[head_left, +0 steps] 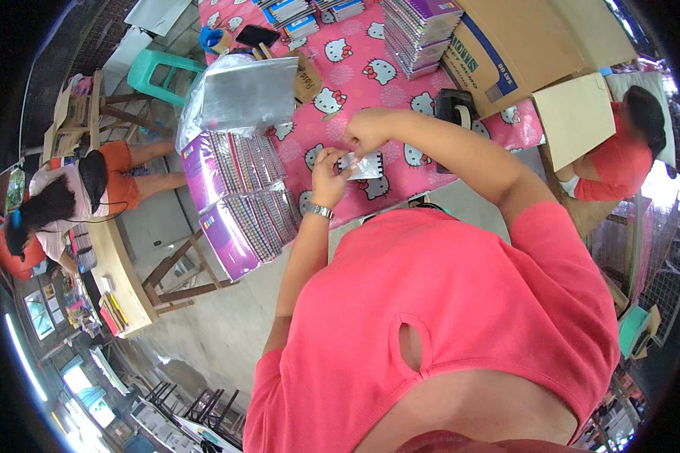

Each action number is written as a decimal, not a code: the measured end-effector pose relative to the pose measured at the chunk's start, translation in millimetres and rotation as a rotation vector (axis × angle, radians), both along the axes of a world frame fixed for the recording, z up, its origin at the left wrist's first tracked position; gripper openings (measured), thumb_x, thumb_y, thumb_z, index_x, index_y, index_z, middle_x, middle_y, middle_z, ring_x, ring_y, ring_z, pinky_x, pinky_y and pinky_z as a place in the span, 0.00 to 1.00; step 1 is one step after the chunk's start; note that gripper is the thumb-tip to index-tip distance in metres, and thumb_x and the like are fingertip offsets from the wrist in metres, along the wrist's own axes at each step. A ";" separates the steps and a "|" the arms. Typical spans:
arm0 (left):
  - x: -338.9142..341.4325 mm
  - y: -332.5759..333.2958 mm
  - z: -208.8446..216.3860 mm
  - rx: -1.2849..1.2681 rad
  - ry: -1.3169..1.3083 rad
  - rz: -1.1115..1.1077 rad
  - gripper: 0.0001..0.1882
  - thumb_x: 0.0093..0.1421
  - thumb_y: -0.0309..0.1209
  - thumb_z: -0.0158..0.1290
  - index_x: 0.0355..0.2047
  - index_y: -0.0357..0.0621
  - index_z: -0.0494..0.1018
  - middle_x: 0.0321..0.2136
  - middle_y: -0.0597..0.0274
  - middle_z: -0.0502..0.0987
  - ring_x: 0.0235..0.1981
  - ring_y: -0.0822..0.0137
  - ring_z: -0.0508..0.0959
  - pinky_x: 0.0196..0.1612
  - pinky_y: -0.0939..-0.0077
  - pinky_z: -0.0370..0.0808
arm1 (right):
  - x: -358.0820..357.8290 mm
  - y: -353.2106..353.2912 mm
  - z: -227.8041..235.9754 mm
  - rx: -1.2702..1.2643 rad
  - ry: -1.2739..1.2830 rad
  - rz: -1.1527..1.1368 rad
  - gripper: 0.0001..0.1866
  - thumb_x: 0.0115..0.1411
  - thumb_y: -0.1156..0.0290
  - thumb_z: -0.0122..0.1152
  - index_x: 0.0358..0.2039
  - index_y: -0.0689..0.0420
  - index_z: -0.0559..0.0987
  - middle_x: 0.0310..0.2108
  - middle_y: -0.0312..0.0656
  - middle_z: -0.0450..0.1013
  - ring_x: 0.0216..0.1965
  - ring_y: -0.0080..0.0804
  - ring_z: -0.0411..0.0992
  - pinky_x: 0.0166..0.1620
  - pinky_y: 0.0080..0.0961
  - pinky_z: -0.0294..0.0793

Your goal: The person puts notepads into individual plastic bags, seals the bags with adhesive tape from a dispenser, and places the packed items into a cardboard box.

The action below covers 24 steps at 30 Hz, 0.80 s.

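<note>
Close to the near edge of the pink table lies a small white spiral notepad [369, 167] with black binding, shiny as if under clear plastic. My left hand [328, 178] pinches its left side between thumb and fingers. From the right, my right hand [369, 130] reaches over with curled fingers, its fingertips at the notepad's upper left corner. What those fingertips grip is too small to make out. Beside my left wrist are stacks of spiral notebooks [245, 170] with purple covers, wrapped in clear plastic.
Clear plastic sheets [249, 94] lie beyond the notebooks. A black tape dispenser [455, 108] and a large cardboard box [506, 57] stand to the right. More notebooks [419, 34] and a phone [258, 35] are farther back. Two people are nearby, one left [91, 181], one right [619, 158].
</note>
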State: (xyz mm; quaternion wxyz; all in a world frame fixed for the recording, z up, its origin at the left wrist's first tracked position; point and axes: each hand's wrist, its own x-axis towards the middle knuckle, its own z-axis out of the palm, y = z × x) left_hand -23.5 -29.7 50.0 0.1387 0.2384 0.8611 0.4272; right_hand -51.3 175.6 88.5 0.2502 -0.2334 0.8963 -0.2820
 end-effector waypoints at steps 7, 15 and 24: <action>10.7 7.3 10.0 0.110 -0.009 -0.007 0.20 0.46 0.25 0.61 0.42 0.41 0.75 0.42 0.56 0.70 0.44 0.57 0.71 0.47 0.69 0.70 | -9.5 27.9 -84.6 0.204 -0.319 0.033 0.29 0.43 0.41 0.67 0.22 0.58 0.76 0.20 0.42 0.73 0.22 0.35 0.69 0.26 0.32 0.67; 55.5 -17.0 -33.1 0.119 0.088 0.042 0.35 0.55 0.31 0.57 0.62 0.45 0.55 0.60 0.44 0.55 0.58 0.53 0.63 0.60 0.66 0.60 | 119.4 14.8 -114.7 -0.180 0.284 -0.435 0.31 0.43 0.68 0.66 0.47 0.67 0.68 0.40 0.56 0.71 0.43 0.51 0.71 0.48 0.39 0.70; 42.4 -10.2 54.9 0.180 -0.340 0.026 0.35 0.55 0.35 0.57 0.58 0.34 0.56 0.54 0.46 0.66 0.57 0.56 0.66 0.58 0.66 0.62 | 90.2 -0.4 11.7 -0.488 0.082 -0.638 0.41 0.40 0.55 0.73 0.51 0.66 0.67 0.45 0.54 0.70 0.47 0.46 0.70 0.52 0.34 0.68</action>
